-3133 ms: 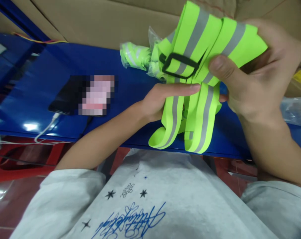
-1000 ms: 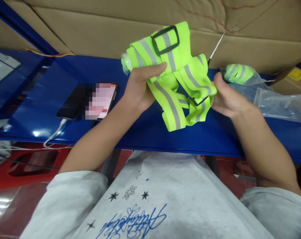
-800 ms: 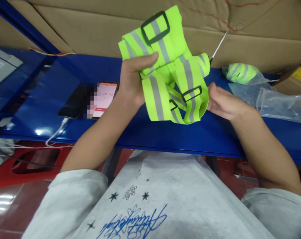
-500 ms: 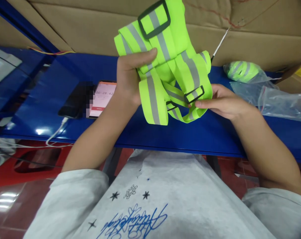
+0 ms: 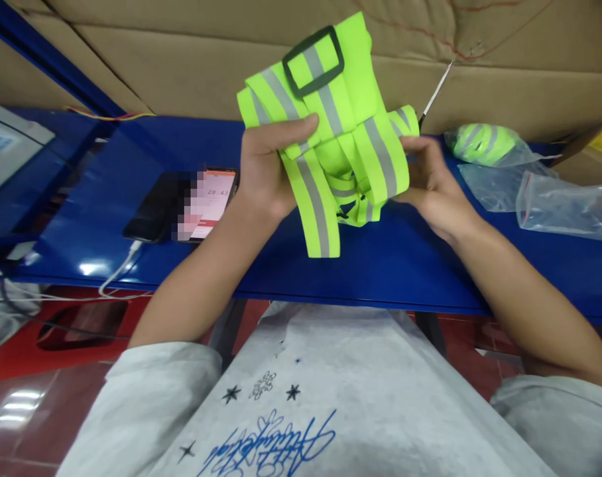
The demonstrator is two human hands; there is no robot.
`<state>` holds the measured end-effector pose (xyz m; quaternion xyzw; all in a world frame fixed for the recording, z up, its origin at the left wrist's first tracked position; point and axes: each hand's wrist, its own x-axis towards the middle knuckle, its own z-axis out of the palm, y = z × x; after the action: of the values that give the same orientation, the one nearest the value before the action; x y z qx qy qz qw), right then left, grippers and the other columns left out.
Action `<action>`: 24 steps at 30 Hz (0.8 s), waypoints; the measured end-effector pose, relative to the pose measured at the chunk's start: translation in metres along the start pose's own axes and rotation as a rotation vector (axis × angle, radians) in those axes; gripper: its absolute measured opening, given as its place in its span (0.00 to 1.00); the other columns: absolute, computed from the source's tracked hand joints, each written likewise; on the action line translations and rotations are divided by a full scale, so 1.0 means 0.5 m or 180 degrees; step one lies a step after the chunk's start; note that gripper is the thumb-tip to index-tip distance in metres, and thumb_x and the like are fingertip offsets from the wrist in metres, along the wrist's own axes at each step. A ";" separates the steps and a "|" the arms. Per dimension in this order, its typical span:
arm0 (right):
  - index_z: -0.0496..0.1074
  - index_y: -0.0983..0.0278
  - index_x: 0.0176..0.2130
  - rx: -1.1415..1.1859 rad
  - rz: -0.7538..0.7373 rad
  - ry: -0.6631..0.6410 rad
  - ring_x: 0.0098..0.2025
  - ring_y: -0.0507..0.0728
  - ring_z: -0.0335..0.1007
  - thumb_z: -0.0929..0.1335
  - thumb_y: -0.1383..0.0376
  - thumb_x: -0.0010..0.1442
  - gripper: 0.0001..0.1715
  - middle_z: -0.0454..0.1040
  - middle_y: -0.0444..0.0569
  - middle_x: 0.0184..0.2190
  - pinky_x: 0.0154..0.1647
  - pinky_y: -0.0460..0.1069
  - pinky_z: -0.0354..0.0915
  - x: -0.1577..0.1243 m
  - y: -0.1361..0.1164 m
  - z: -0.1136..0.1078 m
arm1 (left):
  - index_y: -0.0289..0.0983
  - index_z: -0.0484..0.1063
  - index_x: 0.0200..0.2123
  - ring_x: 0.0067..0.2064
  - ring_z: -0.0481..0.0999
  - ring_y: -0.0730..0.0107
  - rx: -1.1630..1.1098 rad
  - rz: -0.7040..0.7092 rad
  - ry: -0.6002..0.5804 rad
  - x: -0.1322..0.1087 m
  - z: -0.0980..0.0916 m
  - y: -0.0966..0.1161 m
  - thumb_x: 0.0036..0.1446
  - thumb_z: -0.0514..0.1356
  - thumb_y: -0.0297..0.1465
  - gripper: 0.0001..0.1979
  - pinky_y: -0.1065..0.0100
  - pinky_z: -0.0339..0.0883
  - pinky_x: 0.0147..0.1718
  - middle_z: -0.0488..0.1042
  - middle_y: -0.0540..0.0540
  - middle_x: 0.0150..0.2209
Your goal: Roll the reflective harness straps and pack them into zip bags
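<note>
Head view: L hand (image 5: 268, 156) pinches the neon strap bundle (image 5: 341, 112) at its left side, thumb on top, other fingers hidden behind. R hand (image 5: 437, 189) has fingers curled at the bundle's right loop; tips partly covered, can't tell if they grip. Bundle's up over the bench (image 5: 405, 265), btwn both hands, black buckle (image 5: 319, 81) near its top, one strap loop hanging twd the front edge but short of it in view. Blue bench top shows btwn that loop & R forearm. Tighter on L: lit phone (image 5: 214, 202) right by L wrist, dark phone (image 5: 154, 205) next to it, w/ white cable (image 5: 118, 269) going over front edge. R side: bagged strap roll (image 5: 484, 144) nr back edge, clear bags (image 5: 569, 205) in front.
</note>
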<state>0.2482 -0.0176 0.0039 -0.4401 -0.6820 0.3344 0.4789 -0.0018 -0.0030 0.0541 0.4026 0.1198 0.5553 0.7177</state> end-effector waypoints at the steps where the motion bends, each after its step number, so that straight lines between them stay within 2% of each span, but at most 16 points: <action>1: 0.68 0.51 0.56 -0.0205 -0.0292 0.0486 0.58 0.60 0.76 0.77 0.64 0.58 0.30 0.74 0.49 0.62 0.58 0.56 0.75 -0.004 -0.004 0.002 | 0.43 0.78 0.59 0.66 0.79 0.58 0.0051 0.0085 -0.0002 -0.001 0.002 -0.002 0.67 0.55 0.19 0.23 0.52 0.65 0.73 0.87 0.52 0.43; 3: 0.72 0.51 0.50 -0.0712 -0.1007 0.1097 0.52 0.60 0.76 0.73 0.67 0.62 0.18 0.77 0.49 0.53 0.55 0.57 0.74 -0.019 -0.025 0.010 | 0.43 0.76 0.60 0.62 0.82 0.57 0.0153 0.0252 0.0058 -0.002 0.009 -0.006 0.66 0.56 0.19 0.24 0.51 0.67 0.71 0.87 0.52 0.41; 4: 0.74 0.52 0.46 -0.0950 -0.1383 0.1132 0.48 0.60 0.76 0.72 0.68 0.64 0.13 0.79 0.48 0.46 0.53 0.57 0.74 -0.030 -0.039 0.016 | 0.43 0.76 0.61 0.60 0.83 0.56 0.0159 0.0325 0.0112 -0.002 0.013 -0.008 0.66 0.56 0.19 0.24 0.51 0.68 0.70 0.87 0.52 0.40; 6: 0.76 0.52 0.44 -0.1248 -0.2008 0.0683 0.43 0.59 0.78 0.70 0.71 0.64 0.13 0.80 0.47 0.39 0.50 0.56 0.75 -0.053 -0.067 0.038 | 0.42 0.76 0.61 0.58 0.84 0.57 0.0115 0.0363 0.0163 -0.004 0.022 -0.009 0.67 0.55 0.19 0.24 0.51 0.69 0.69 0.87 0.52 0.38; 7: 0.77 0.52 0.47 -0.1300 -0.2056 0.0366 0.43 0.59 0.79 0.68 0.71 0.64 0.16 0.82 0.46 0.41 0.48 0.56 0.76 -0.063 -0.076 0.051 | 0.41 0.76 0.60 0.58 0.85 0.58 0.0085 0.0323 0.0165 -0.005 0.026 -0.010 0.67 0.55 0.19 0.23 0.52 0.70 0.69 0.87 0.51 0.38; 9: 0.75 0.52 0.57 -0.1348 -0.1659 -0.0023 0.43 0.58 0.81 0.65 0.70 0.68 0.23 0.82 0.48 0.53 0.47 0.55 0.77 -0.075 -0.083 0.078 | 0.38 0.78 0.58 0.60 0.84 0.58 0.0064 0.0198 0.0140 -0.010 0.033 -0.012 0.68 0.55 0.20 0.20 0.52 0.70 0.70 0.86 0.49 0.38; 11: 0.72 0.54 0.62 -0.1384 -0.1042 -0.0032 0.42 0.57 0.82 0.64 0.67 0.71 0.24 0.79 0.50 0.60 0.45 0.54 0.77 -0.076 -0.078 0.100 | 0.34 0.78 0.56 0.62 0.82 0.56 0.0099 0.0174 0.0225 -0.016 0.039 -0.015 0.68 0.56 0.20 0.19 0.51 0.70 0.70 0.86 0.47 0.39; 14: 0.70 0.56 0.62 -0.1169 -0.0485 0.0072 0.34 0.54 0.79 0.70 0.61 0.69 0.23 0.79 0.51 0.58 0.42 0.53 0.76 -0.066 -0.060 0.116 | 0.36 0.78 0.58 0.64 0.81 0.54 0.0087 0.0189 0.0403 -0.021 0.044 -0.020 0.65 0.57 0.19 0.21 0.51 0.72 0.69 0.86 0.47 0.43; 18: 0.64 0.55 0.62 -0.0287 -0.0426 -0.0196 0.28 0.49 0.72 0.77 0.54 0.63 0.34 0.77 0.50 0.57 0.33 0.50 0.71 -0.053 -0.041 0.120 | 0.36 0.74 0.63 0.68 0.77 0.52 0.0178 -0.0118 0.0542 -0.018 0.039 -0.018 0.68 0.50 0.18 0.25 0.45 0.73 0.67 0.84 0.47 0.48; 19: 0.64 0.55 0.61 -0.0215 -0.0471 -0.0219 0.27 0.48 0.70 0.77 0.54 0.63 0.34 0.78 0.48 0.54 0.31 0.49 0.69 -0.051 -0.038 0.118 | 0.38 0.74 0.63 0.68 0.77 0.53 0.0334 -0.0142 0.0565 -0.017 0.037 -0.016 0.69 0.49 0.18 0.26 0.46 0.73 0.67 0.84 0.47 0.47; 21: 0.67 0.57 0.55 -0.0459 -0.0558 -0.0154 0.26 0.49 0.67 0.75 0.57 0.65 0.24 0.79 0.44 0.42 0.30 0.48 0.66 -0.050 -0.033 0.112 | 0.39 0.73 0.64 0.67 0.78 0.55 0.0580 -0.0008 0.0516 -0.015 0.032 -0.013 0.69 0.49 0.18 0.27 0.49 0.73 0.68 0.85 0.47 0.45; 24: 0.73 0.61 0.44 -0.1415 -0.0883 -0.0015 0.30 0.52 0.71 0.70 0.66 0.66 0.04 0.76 0.42 0.31 0.33 0.49 0.64 -0.050 -0.030 0.098 | 0.30 0.70 0.66 0.58 0.85 0.60 0.0383 0.0401 0.0225 -0.012 0.022 -0.006 0.66 0.52 0.15 0.27 0.54 0.69 0.71 0.84 0.45 0.44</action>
<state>0.2015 -0.0481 -0.0074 -0.4361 -0.7937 0.1085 0.4100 0.0051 -0.0133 0.0573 0.4319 0.1527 0.6051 0.6512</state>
